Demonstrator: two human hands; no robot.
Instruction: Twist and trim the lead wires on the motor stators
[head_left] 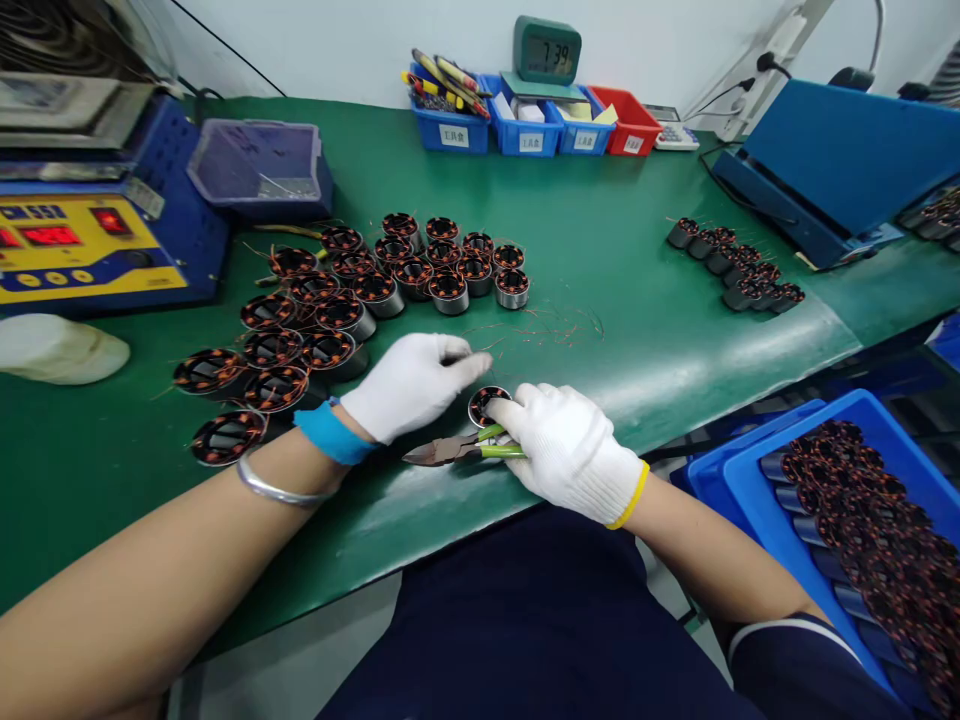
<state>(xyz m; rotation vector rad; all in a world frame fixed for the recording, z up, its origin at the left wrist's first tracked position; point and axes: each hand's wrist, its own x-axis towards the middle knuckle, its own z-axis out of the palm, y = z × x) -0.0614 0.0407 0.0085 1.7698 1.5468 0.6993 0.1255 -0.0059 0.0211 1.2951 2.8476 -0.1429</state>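
My right hand (574,445), in a white glove, is closed around the green handles of wire cutters (450,450). The jaws point left, low over the bench. Its thumb and forefinger also touch a small ring-shaped motor stator (484,402) with copper windings, standing on the green mat. Just left of that stator, my left hand (412,388) is gloved too, its thumb and forefinger brought together. Whether a fine wire is between them is too small to tell. Loose copper wire bits (555,328) lie beyond my hands.
Many wound stators (360,290) stand grouped at left, with a smaller group (739,265) at right. A blue-yellow soldering station (90,240) and purple bin (262,165) are at left. Tool boxes (454,135) line the back. A blue crate (739,500) of stators sits below right.
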